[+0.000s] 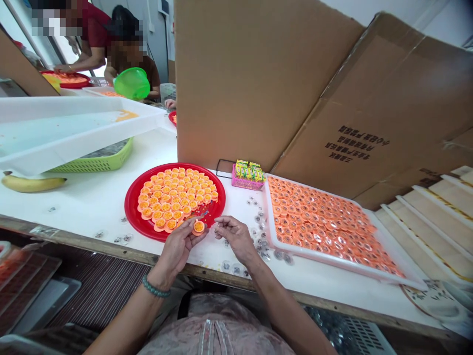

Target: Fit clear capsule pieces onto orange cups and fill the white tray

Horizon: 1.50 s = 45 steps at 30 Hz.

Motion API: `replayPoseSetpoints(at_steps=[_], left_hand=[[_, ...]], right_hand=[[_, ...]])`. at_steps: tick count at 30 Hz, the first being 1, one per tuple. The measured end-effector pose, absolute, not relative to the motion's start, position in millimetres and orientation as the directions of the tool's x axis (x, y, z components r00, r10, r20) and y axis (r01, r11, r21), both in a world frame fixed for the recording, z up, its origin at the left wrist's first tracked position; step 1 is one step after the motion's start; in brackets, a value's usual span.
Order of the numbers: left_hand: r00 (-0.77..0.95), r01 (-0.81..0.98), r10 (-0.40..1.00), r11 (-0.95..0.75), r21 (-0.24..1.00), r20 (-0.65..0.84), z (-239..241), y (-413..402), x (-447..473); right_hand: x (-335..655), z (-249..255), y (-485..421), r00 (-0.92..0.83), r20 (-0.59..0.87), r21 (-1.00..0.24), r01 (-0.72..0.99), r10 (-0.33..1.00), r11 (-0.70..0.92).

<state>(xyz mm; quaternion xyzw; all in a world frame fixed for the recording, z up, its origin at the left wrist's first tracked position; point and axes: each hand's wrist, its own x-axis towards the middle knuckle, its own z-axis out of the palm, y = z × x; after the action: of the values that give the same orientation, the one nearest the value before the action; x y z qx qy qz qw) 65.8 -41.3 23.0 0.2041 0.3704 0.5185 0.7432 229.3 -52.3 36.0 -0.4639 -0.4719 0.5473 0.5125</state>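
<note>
My left hand (182,245) is closed on a small round orange piece (198,227) with a yellow middle, held just over the front rim of a red round tray (133,217). Many like pieces (173,195) cover most of that tray. Close beside it, my right hand (235,238) pinches a small clear disc (215,230), partly hidden by the fingers. Small clear discs with dark marks (263,246) lie scattered on the white table to the right. A white tray (269,228) beyond them holds rows of orange pieces with clear, dark-marked tops.
Behind the trays stand large cardboard sheets (258,84) and a pink basket (248,184) of yellow-green packets. To the left are a banana (34,183), a green basket (92,164) and a white tray (74,148). Two people work at the back, near a green bowl (132,84).
</note>
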Motion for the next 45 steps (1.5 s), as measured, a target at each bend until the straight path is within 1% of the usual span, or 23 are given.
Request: replayPoseSetpoints(at_steps=[2,5,8,12,14,21,25,29,33,36,38,41,43,45], left_hand=[[0.189,-0.617,0.923,0.377,0.691,-0.335,23.8,-42.0,66.1],[0.196,-0.606,0.925,0.374,0.702,-0.324,25.8,-43.4,68.2],[0.201,-0.591,0.925,0.377,0.713,-0.323,26.9,-44.5,71.8],[0.228,-0.57,0.923,0.385,0.726,-0.31,25.9,-46.3,77.7],[0.245,-0.554,0.921,0.389,0.736,-0.302,25.1,-47.7,80.8],[0.234,-0.484,0.925,0.378,0.79,-0.299,22.1,-50.2,88.0],[0.288,-0.429,0.919,0.374,0.822,-0.267,23.2,-49.7,86.4],[0.365,-0.435,0.903,0.38,0.816,-0.226,22.6,-51.6,84.0],[0.362,-0.398,0.911,0.342,0.851,-0.196,21.1,-54.6,86.1],[0.367,-0.344,0.913,0.312,0.885,-0.179,23.3,-55.6,89.5],[0.379,-0.318,0.909,0.306,0.897,-0.175,25.5,-56.4,91.0],[0.396,-0.254,0.895,0.321,0.913,-0.205,26.7,-56.9,92.6],[0.378,-0.17,0.894,0.324,0.931,-0.242,24.3,-54.7,95.0],[0.334,-0.043,0.898,0.319,0.947,-0.287,19.3,-50.9,100.1]], right_hand=[[227.7,37.6,-54.5,-0.057,-0.037,-0.986,-0.162,0.998,-0.046],[228.1,40.0,-54.6,-0.049,-0.028,-0.985,-0.171,0.998,-0.036],[230.3,42.7,-51.4,-0.052,-0.037,-0.992,-0.118,0.998,-0.043],[231.5,44.1,-45.7,-0.095,-0.093,-0.996,0.002,0.991,-0.094],[230.4,43.9,-43.7,-0.116,-0.109,-0.994,0.034,0.987,-0.105],[227.0,44.6,-42.2,-0.085,-0.092,-0.993,0.085,0.992,-0.085],[231.3,47.1,-39.9,-0.102,-0.096,-0.988,0.127,0.99,-0.083],[236.6,47.9,-38.1,-0.114,-0.104,-0.984,0.153,0.988,-0.086],[240.9,44.0,-40.5,-0.115,-0.122,-0.982,0.155,0.986,-0.104],[244.1,41.2,-45.5,-0.127,-0.068,-0.961,0.274,0.989,-0.031],[245.9,40.5,-50.3,-0.135,-0.056,-0.937,0.35,0.989,-0.006],[248.8,39.5,-57.6,-0.125,-0.038,-0.891,0.453,0.991,0.023],[252.7,37.1,-61.3,-0.109,0.016,-0.837,0.543,0.994,0.073],[258.6,33.3,-65.7,-0.091,0.083,-0.79,0.601,0.992,0.121]])
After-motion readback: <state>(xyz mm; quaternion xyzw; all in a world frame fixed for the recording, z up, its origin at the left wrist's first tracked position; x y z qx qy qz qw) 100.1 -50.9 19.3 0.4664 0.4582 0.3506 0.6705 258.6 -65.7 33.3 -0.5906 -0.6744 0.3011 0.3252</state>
